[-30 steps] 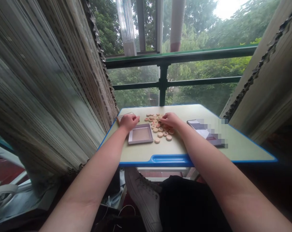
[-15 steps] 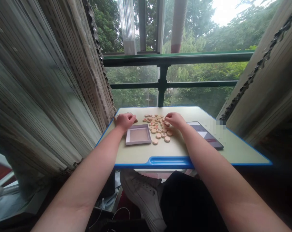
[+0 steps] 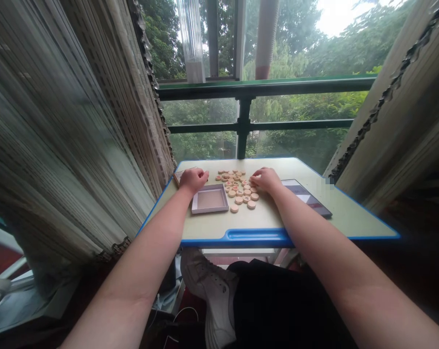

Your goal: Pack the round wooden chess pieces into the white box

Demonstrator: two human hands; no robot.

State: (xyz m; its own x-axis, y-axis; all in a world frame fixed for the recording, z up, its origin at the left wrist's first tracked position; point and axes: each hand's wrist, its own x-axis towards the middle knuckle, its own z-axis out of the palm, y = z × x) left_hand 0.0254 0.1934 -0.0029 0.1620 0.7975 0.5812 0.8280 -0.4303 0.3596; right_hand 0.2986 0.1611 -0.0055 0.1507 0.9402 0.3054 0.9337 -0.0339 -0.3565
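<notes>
Round wooden Chinese chess pieces [image 3: 239, 193], several with red or dark characters, lie in a loose cluster on the pale table [image 3: 204, 228]. My right hand [image 3: 266, 179] is at the cluster's right edge, fingers bent and closed on a Chinese chess piece [image 3: 253, 184] that they partly cover. My left hand [image 3: 194, 179] is curled closed behind a shallow open box [image 3: 210, 212]. It lies over a flat, brown-edged thing [image 3: 178, 176], which it mostly hides. Whether the left fingers hold anything is hidden.
A flat tablet-like panel [image 3: 310, 199] lies on the table, right of my right forearm. The table has a blue rim with a moulded groove [image 3: 259, 234] at the front. A green railing [image 3: 244, 121] and window stand behind. Curtains [image 3: 95, 97] hang close at both sides.
My left hand has shifted slightly right and curled more. My right hand has come down closer onto the pieces at the right edge. The view has tilted a little.
</notes>
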